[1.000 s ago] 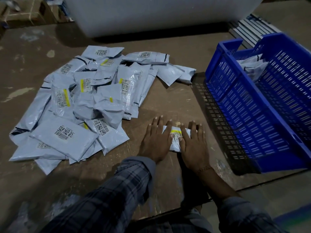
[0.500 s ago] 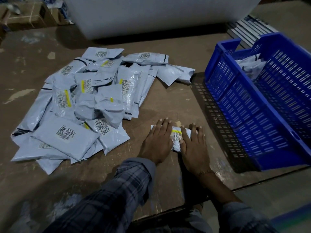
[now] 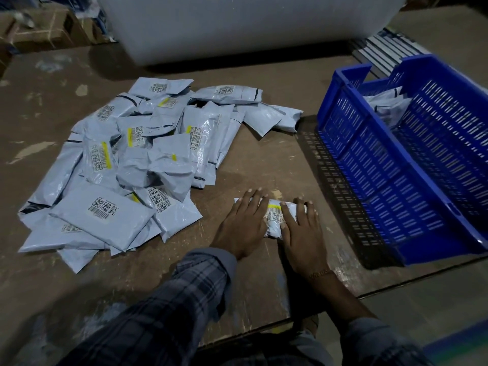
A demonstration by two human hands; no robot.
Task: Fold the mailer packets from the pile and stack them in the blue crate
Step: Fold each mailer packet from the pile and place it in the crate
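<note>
A grey mailer packet (image 3: 274, 216) with a barcode label and yellow stripe lies folded on the brown table near the front edge. My left hand (image 3: 243, 227) presses flat on its left part, fingers straight. My right hand (image 3: 302, 228) presses flat on its right part. Most of the packet is hidden under both hands. A pile of several grey mailer packets (image 3: 137, 165) spreads to the left and behind. The blue crate (image 3: 383, 165) stands at the right, with folded packets (image 3: 388, 105) in its far end.
A large white roll or sheet (image 3: 237, 27) stands along the back of the table. Cardboard boxes (image 3: 39, 30) sit at the far left. The table's front edge (image 3: 264, 331) runs just below my wrists. Striped slats (image 3: 383, 50) lie behind the crate.
Both hands stay pressed on the packet. My left hand has slid slightly left, so a bit more of the packet's left corner shows past its fingers.
</note>
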